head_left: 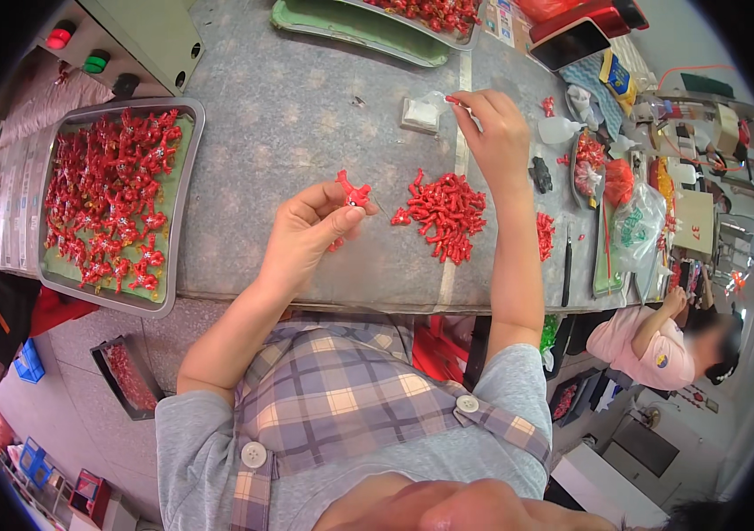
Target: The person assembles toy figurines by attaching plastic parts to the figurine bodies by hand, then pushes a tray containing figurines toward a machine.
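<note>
My left hand (pixel 302 239) is closed on a small red plastic figure (pixel 355 191), pinched between thumb and fingers above the table. Farther off to the right, my right hand (pixel 499 137) pinches a tiny red piece (pixel 453 99) between its fingertips. Just left of those fingertips lies a white square pad (pixel 419 116) with clear film at its edge. Between my two arms a heap of small red plastic parts (pixel 449 217) rests on the grey table. One loose red part (pixel 401 216) lies beside the heap.
A metal tray (pixel 184 190) of red figures stands at the left, below a control box (pixel 133 44). Another tray (pixel 350 40) sits at the far edge. Right of my arm are a black-handled tool (pixel 568 265), a white bottle (pixel 557 131) and a phone (pixel 570 44). A person in pink (pixel 638 350) sits at right.
</note>
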Demonstrator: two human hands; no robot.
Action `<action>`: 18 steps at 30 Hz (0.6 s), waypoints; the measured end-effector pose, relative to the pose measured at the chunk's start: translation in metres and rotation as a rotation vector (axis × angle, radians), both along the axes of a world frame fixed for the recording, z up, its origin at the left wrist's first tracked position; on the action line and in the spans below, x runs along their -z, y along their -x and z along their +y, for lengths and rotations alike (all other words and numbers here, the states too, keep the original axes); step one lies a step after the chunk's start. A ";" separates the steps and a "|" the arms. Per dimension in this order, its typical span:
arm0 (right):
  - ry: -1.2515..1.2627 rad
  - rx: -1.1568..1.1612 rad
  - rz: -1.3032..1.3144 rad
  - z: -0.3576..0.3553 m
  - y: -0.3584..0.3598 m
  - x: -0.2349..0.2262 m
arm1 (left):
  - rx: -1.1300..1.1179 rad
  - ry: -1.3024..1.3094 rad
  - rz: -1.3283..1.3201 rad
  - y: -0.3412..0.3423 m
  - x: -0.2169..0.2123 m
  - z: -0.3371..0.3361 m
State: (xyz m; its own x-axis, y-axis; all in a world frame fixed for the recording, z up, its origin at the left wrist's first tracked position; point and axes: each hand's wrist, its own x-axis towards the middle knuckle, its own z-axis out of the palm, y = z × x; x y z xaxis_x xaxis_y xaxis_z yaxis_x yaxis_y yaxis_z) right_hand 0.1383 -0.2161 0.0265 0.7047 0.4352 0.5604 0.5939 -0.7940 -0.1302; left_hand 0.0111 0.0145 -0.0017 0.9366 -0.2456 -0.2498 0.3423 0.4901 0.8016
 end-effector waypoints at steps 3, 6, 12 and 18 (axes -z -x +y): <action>0.085 -0.021 -0.046 0.004 -0.003 0.000 | -0.003 -0.009 0.001 0.000 0.001 0.001; 0.124 -0.030 -0.042 0.005 -0.005 0.000 | -0.024 -0.024 0.006 0.000 0.004 0.001; 0.102 -0.049 -0.012 0.002 -0.006 0.000 | -0.033 -0.015 0.069 0.000 0.002 0.001; 0.198 -0.087 -0.024 0.007 -0.006 -0.005 | -0.046 0.003 0.106 0.001 0.002 0.000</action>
State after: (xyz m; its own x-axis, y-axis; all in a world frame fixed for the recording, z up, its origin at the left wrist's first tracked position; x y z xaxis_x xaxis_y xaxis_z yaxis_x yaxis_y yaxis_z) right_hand 0.1439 -0.2096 0.0318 0.6470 0.5972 0.4740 0.6625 -0.7481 0.0382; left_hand 0.0101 0.0149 -0.0033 0.9153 -0.2041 -0.3472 0.4021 0.5098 0.7605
